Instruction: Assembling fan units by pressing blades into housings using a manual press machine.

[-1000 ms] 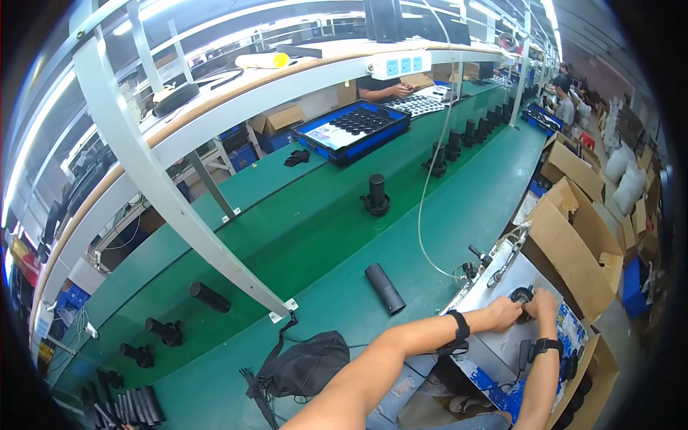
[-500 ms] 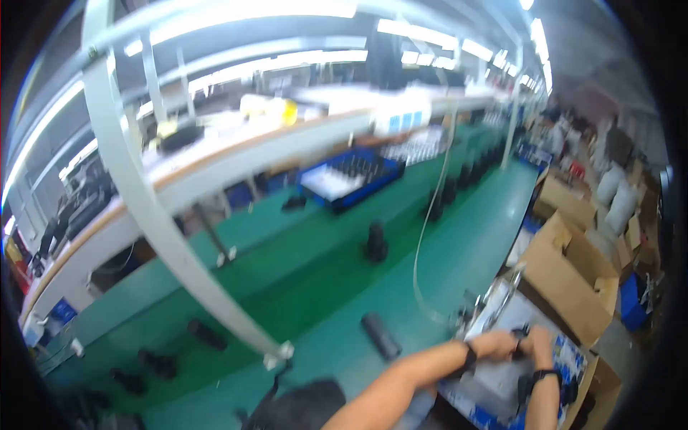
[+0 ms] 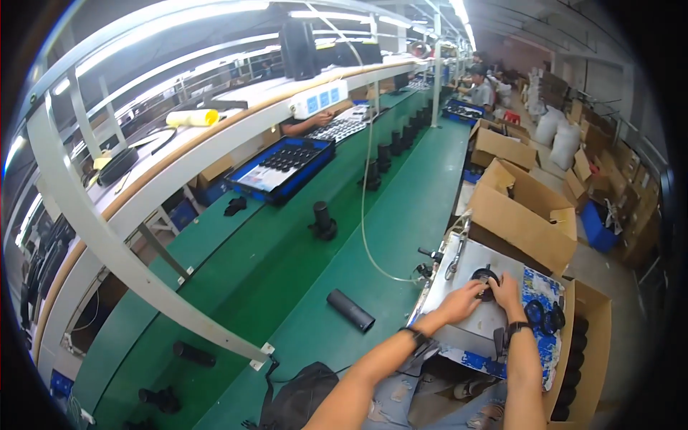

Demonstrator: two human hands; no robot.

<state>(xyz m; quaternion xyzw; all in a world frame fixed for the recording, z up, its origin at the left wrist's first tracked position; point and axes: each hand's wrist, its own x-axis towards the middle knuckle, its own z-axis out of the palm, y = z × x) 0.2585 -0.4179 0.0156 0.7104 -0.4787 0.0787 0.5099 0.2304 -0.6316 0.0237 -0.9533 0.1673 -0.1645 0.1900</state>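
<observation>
Both hands meet at a round black ring-shaped part on the grey metal top of a box-like fixture. My left hand has its fingers closed on the part's near left side. From the right, my right hand grips the same part, its fingers bent over the edge. The fingers partly cover the part's middle. Beside my right wrist, several black rings lie on the fixture's worn blue-and-white side. A metal lever clamp stands at the fixture's far left edge.
A black tube lies on the green bench to the left. Upright black parts line the darker green belt. Open cartons stand beyond the fixture, another at its right. A white post and pale hose cross the left side.
The view has swung and steadied, so the bench and fixture appear shifted left and upward. Both hands remain together over the fixture, now clearly on the round black part.
</observation>
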